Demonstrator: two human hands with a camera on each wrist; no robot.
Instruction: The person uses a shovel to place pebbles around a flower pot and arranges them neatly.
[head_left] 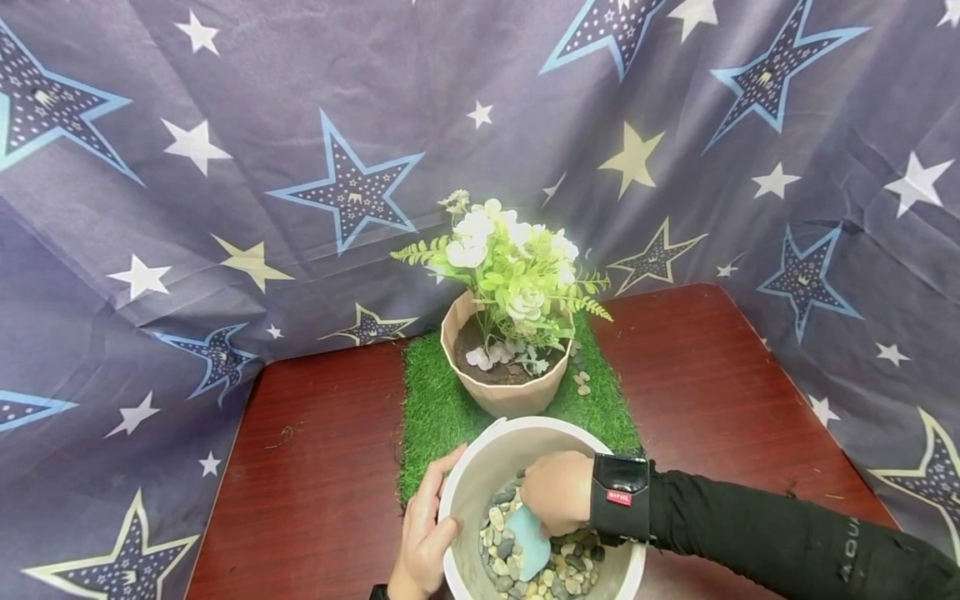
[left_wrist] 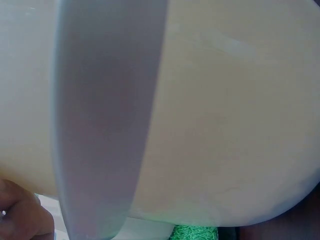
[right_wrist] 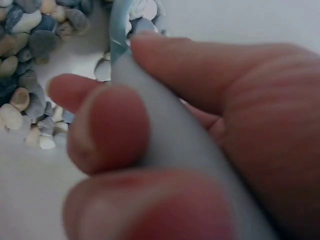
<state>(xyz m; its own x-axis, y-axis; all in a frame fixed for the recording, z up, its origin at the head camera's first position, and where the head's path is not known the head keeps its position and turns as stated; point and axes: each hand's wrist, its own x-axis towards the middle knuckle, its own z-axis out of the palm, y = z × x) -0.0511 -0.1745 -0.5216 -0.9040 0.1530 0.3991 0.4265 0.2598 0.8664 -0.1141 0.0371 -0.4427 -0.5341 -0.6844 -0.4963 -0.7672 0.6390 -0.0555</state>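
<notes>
A pale blue scoop (head_left: 529, 540) is gripped by the right hand (head_left: 558, 492) inside the white bucket (head_left: 480, 467), fingers curled round its handle. In the right wrist view the handle (right_wrist: 165, 145) is seen pinched between thumb and fingers (right_wrist: 112, 127), blurred by closeness; only a sliver of the blade is made out beyond the fingertips, among the pebbles (right_wrist: 30, 35). From the head view the blade is seen lying on the pebbles (head_left: 562, 575) just below the hand, while the handle is hidden under the knuckles.

The bucket's outer wall is touched by the left hand (head_left: 427, 533), fingers laid fairly straight along the rim, thumb against the side. The wrist is cut off by the frame's lower edge. The left wrist view is almost filled by the bucket's wall (left_wrist: 225, 125), with a blurred grey band across it that cannot be identified; a bit of finger (left_wrist: 20, 215) is caught in the bottom corner.

Just beyond both hands, a flowerpot (head_left: 504, 367) with white blooms is stood on a grass mat (head_left: 435, 408), itself laid on the table (head_left: 322, 467). A few loose pebbles are scattered on the mat beside the pot. The bucket's near side is cut off below.
</notes>
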